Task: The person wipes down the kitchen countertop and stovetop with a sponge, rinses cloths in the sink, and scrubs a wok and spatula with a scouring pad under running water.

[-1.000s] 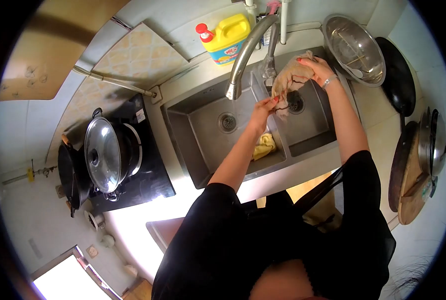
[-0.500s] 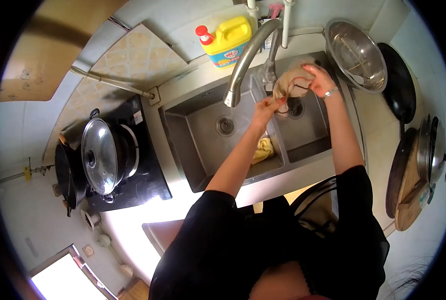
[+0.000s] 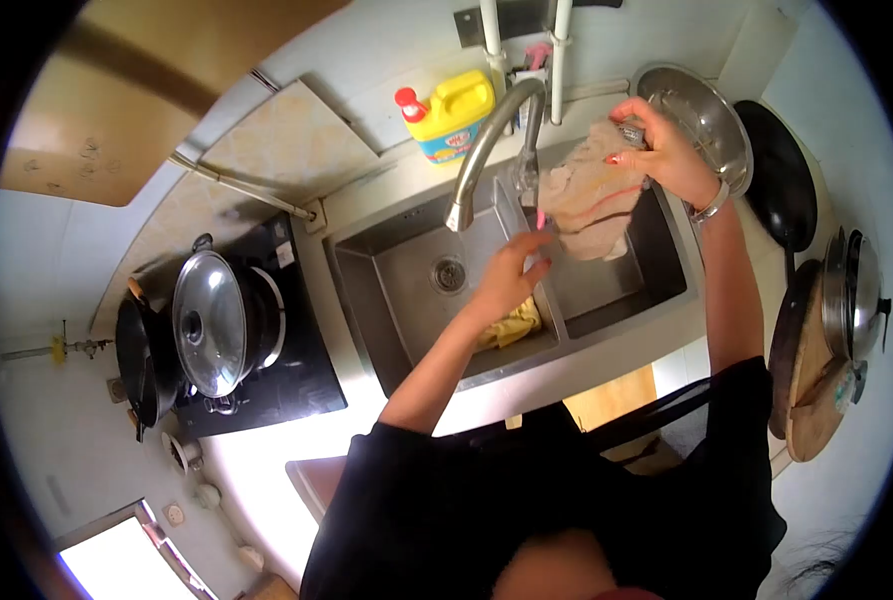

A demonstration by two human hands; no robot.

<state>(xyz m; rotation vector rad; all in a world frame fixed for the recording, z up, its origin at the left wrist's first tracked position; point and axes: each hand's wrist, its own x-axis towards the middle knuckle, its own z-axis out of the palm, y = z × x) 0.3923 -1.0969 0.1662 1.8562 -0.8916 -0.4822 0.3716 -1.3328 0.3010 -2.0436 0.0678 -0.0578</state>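
My right hand [image 3: 666, 160] grips the top of a pale, stained cloth [image 3: 594, 200], which hangs spread out over the right basin [image 3: 616, 295] of the steel sink. Just left of the cloth, my left hand [image 3: 509, 275] has its fingers apart and holds nothing. It is above the left basin [image 3: 391, 275], near the divider. A crumpled yellow cloth [image 3: 511, 325] lies in that basin, partly hidden under my left hand. The curved faucet [image 3: 486, 140] points down over the left basin.
Behind the sink stands a yellow bottle with a red pump [image 3: 451, 118]. A steel bowl [image 3: 696, 120] and a black pan [image 3: 778, 180] lean at the right, with lids and a wooden board [image 3: 816, 400]. A lidded pot [image 3: 211, 325] sits on the black stove [image 3: 306, 370].
My left hand has let go of the pale cloth and moved down and left. My right hand has lifted the cloth, which now hangs unfolded. The camera view has shifted slightly.
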